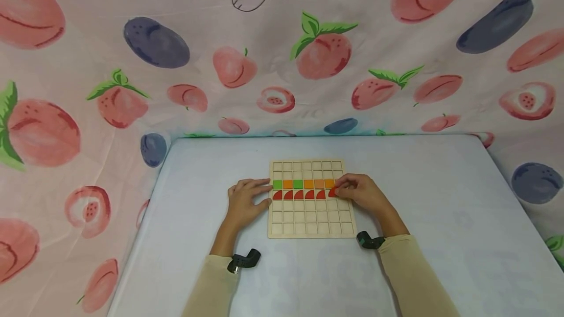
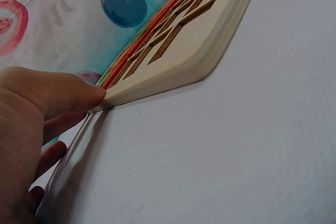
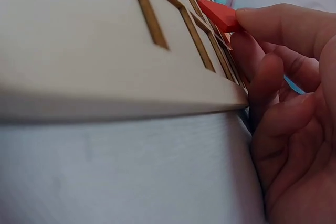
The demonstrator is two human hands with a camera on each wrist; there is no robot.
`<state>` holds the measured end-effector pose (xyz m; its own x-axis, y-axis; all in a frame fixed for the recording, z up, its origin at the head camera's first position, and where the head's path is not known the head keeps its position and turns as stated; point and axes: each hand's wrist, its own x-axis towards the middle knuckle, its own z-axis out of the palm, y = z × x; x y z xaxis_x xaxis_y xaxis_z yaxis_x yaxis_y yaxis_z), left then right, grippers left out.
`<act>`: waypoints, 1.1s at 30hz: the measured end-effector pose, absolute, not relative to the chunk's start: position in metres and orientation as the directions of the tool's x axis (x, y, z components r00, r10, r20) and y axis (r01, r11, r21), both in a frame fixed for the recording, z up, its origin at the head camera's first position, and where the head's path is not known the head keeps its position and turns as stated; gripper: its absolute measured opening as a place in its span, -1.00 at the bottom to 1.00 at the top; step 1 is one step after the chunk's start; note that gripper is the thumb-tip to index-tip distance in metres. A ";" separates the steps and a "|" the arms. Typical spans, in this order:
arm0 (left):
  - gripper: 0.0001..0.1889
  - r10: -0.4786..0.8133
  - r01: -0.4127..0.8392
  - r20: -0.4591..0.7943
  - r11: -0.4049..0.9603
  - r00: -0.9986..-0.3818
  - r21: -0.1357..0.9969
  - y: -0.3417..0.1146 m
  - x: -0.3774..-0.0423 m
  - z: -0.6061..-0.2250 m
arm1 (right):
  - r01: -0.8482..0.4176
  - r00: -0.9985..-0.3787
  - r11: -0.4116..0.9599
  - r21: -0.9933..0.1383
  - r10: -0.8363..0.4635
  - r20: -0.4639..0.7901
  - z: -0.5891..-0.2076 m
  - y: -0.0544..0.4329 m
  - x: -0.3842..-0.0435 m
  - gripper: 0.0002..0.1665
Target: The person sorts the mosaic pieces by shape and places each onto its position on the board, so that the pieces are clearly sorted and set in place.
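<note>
A pale wooden grid board (image 1: 301, 217) lies flat on the table. One row holds green and orange square tiles (image 1: 288, 184); directly below it runs a row of red quarter-circle pieces (image 1: 310, 194). My right hand (image 1: 364, 194) is at the board's right side, pinching a red quarter-circle piece (image 3: 218, 15) between thumb and forefinger over the right end of the red row. Its other fingers curl beside the board edge in the right wrist view. My left hand (image 1: 244, 204) touches the board's left edge with thumb and fingertips, its fingers stretched out.
The white-covered table (image 1: 198, 175) spreads around the board. Behind it hangs a cloth (image 1: 264, 28) printed with peaches and dark blue fruit. Each wrist wears a black camera, one on the left (image 1: 245, 260) and one on the right (image 1: 370, 240).
</note>
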<state>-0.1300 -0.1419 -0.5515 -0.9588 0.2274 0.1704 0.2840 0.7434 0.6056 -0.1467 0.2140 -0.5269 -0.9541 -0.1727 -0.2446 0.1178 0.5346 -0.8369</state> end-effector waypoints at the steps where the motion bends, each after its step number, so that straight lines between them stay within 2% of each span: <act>1: -0.63 0.228 0.285 0.171 0.744 -0.959 0.604 -0.142 -0.130 -0.551 | 0.116 -0.955 0.538 -0.835 -0.171 -0.242 -0.527 0.214 -0.147 -0.77; 10: -0.62 0.232 0.293 0.179 0.741 -0.956 0.604 -0.142 -0.130 -0.551 | 0.095 -0.957 0.569 -0.816 -0.173 -0.233 -0.526 0.211 -0.146 -0.82; 33: -0.63 0.239 0.301 0.184 0.732 -0.953 0.611 -0.143 -0.131 -0.552 | 0.052 -0.970 0.601 -0.797 -0.159 -0.183 -0.527 0.209 -0.143 -0.77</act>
<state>-0.1307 -0.1428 -0.5520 -0.9534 0.2392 0.1837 0.3014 0.7323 0.6107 -0.1428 0.2094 -0.5271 -0.9703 -0.1586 -0.1829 0.0520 0.6012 -0.7974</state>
